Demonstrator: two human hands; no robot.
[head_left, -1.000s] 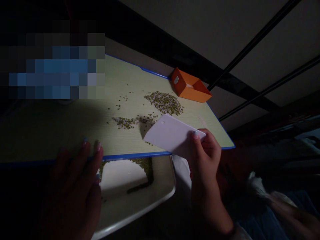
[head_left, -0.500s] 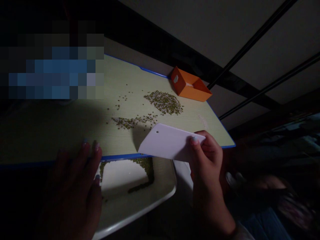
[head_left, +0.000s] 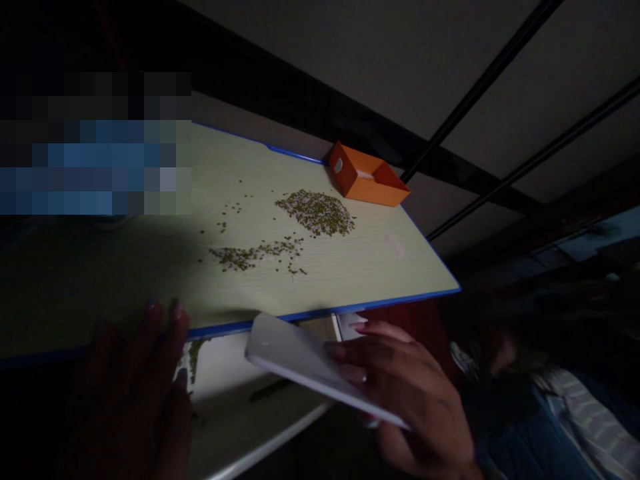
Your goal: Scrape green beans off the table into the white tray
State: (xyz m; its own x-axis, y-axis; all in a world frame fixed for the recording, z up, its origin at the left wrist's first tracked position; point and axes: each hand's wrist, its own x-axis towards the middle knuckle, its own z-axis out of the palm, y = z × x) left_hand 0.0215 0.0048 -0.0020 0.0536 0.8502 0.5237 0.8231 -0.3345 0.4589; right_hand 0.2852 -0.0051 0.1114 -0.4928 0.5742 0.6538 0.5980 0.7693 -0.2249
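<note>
A thin white plate (head_left: pixel 285 353) is pinched in the right hand (head_left: pixel 415 393), lower right of centre, with the fingers laid along its upper face and the thumb apparently tucked beneath. The plate is held tilted just outside the blue edge of the table (head_left: pixel 410 273), over the white tub (head_left: pixel 250 430) at the bottom centre. The left hand (head_left: pixel 135 393) is loosely spread in the shadow at the lower left, its fingertips by the table edge; whether any weight is put on it cannot be told.

On the tabletop, a thin strip of green grains (head_left: pixel 240 257) is seen near the centre, with a denser heap (head_left: pixel 317 213) above and to its right, beside an orange tray (head_left: pixel 375 193). More grains are partly visible inside the tub.

The step in hand is judged to be the clearing of grains over the edge. For this, the plate is best set down beyond the nearer strip, with its long side flush against the surface, and drawn back in short, slow strokes, so that grains are not flicked sideways. The tub's mouth should be kept under the edge, and the plate tapped clean over it.
</note>
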